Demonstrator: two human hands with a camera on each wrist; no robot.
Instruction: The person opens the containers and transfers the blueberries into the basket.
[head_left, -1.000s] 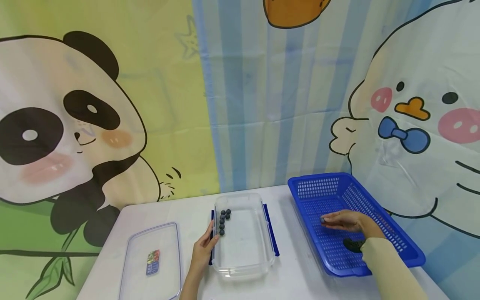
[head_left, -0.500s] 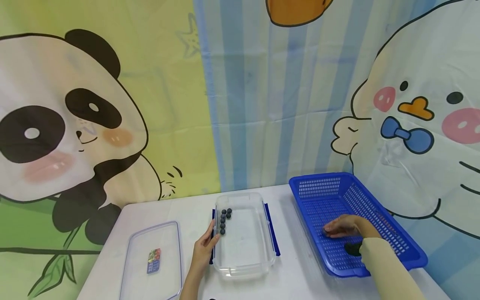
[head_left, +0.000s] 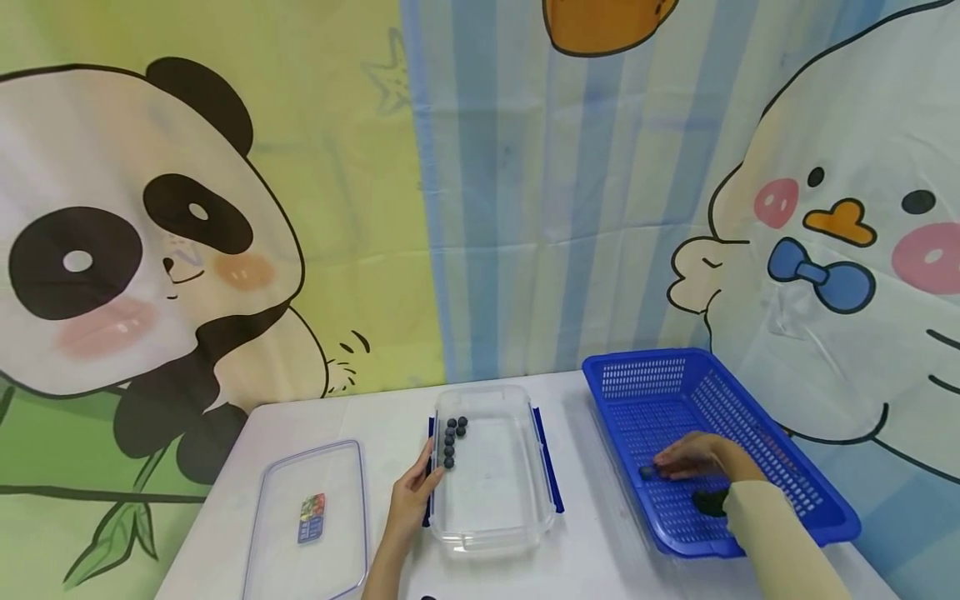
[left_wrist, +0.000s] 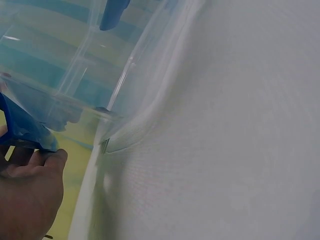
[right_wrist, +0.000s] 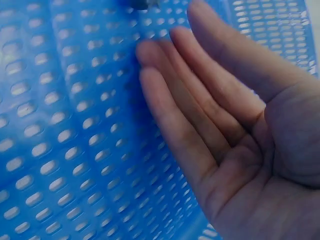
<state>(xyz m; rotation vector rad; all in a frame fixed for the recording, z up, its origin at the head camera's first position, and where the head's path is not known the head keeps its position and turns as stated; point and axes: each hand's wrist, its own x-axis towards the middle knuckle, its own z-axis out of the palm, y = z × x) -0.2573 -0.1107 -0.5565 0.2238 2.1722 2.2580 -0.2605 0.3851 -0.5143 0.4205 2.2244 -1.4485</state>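
Note:
In the head view my left hand (head_left: 411, 498) grips the left side of a clear plastic container (head_left: 498, 529), thumb at its rim. In the left wrist view its fingers curl at the container's blue clip (left_wrist: 25, 127). Several blueberries (head_left: 449, 442) lie along the container's left side. My right hand (head_left: 693, 457) is low inside a blue perforated basket (head_left: 637, 358), its fingers loosely extended in the right wrist view with nothing between them. One blueberry (head_left: 647, 472) lies on the basket floor just beyond the fingertips. A dark green lump (head_left: 708, 502), partly hidden by the sleeve, lies by the right wrist.
A clear lid (head_left: 266, 500) with a printed label (head_left: 311, 517) lies on the white table (head_left: 405, 408) at left. The container stands between lid and basket. Behind the table hangs a cartoon-printed curtain (head_left: 517, 208).
My right hand has lowered into the basket and let go of the blueberry, which now lies apart from the fingertips. The left hand keeps its grip. The head view has shifted slightly.

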